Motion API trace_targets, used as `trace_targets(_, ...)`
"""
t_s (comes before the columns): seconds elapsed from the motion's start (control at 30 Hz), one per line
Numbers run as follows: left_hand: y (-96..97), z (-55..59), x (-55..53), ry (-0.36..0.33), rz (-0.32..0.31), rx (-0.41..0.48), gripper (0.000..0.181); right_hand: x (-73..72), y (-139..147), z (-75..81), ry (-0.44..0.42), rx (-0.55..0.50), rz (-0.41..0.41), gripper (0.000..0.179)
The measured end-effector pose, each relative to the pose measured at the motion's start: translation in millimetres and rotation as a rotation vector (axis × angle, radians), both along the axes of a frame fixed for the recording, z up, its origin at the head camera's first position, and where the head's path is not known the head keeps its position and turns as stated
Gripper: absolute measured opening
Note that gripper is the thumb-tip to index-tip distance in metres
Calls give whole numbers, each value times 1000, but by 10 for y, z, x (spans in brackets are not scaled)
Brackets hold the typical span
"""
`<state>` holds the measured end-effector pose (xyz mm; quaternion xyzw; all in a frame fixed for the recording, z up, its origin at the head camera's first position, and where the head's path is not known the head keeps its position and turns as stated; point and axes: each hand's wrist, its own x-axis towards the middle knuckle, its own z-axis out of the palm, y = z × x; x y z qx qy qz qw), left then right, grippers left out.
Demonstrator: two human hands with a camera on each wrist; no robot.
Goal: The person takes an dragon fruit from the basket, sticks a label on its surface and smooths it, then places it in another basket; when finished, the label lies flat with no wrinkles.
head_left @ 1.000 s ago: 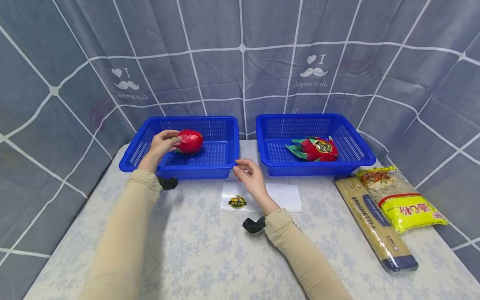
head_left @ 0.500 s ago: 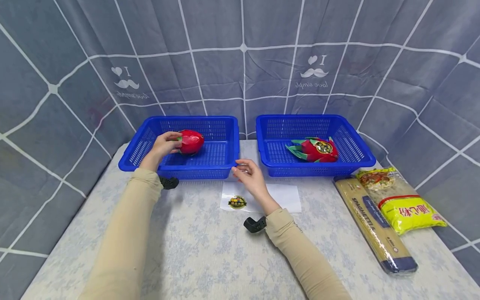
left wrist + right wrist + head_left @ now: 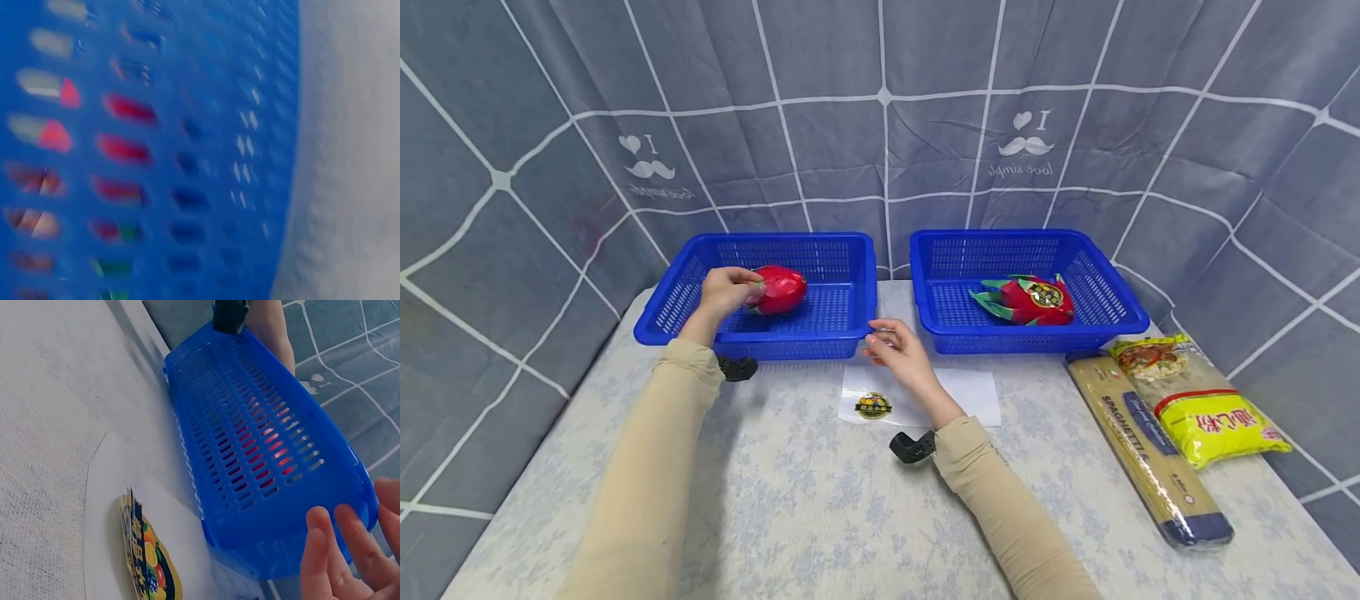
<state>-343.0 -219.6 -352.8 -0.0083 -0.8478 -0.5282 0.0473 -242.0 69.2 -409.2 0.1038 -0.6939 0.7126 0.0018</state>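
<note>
In the head view, a red dragon fruit [image 3: 781, 289] lies in the left blue basket [image 3: 797, 346]. My left hand [image 3: 724, 292] reaches over that basket's near left side and pinches the fruit's left end between fingers and thumb. Its fingertips overlap the green bits there. The blurred left wrist view shows the perforated basket wall [image 3: 206, 125], with red and green showing through the holes. My right hand [image 3: 904, 354] has loosely bent fingers at the near right corner of the same basket. In the right wrist view, its fingers [image 3: 317, 534] are right at the rim.
A second blue basket [image 3: 1015, 340] on the right contains another dragon fruit [image 3: 1037, 300] with green leaves and a label. A white sheet [image 3: 962, 396] bearing a round fruit sticker [image 3: 873, 406] lies below my right hand. Spaghetti [image 3: 1142, 450] and a yellow pasta bag [image 3: 1210, 408] lie far right.
The left hand's fingers have drawn in more tightly at the dragon fruit's end, and the fruit sits slightly lower in the basket. The right hand stays at the basket corner.
</note>
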Motion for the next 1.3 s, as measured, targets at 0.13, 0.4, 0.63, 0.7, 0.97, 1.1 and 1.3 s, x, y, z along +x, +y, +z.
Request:
trace_targets(0.13, 37, 48, 22, -6, 48, 191, 26, 11, 7, 19, -7, 18, 3, 32)
trace_targets(0.4, 216, 246, 190, 48, 0, 514, 9, 118, 110, 190, 59, 210, -158, 34)
trace_targets(0.63, 718, 747, 904, 189, -32, 478, 4, 344, 226, 537, 122, 88, -90, 49)
trace_targets(0.7, 852, 812, 1104, 217, -74, 469, 10, 426, 241, 616, 133, 31, -47, 56)
trace_targets(0.97, 1239, 693, 1791, 186, -292, 548, 21, 849, 367, 698, 131, -7, 32, 57)
trace_targets(1.1, 1319, 470, 2005, 83, -337, 548, 13, 1000, 579, 546, 128, -7, 124, 57)
trace_targets(1.3, 1458, -2, 2235, -48, -334, 535, 25, 1095, 817, 124, 194, -75, 317, 53)
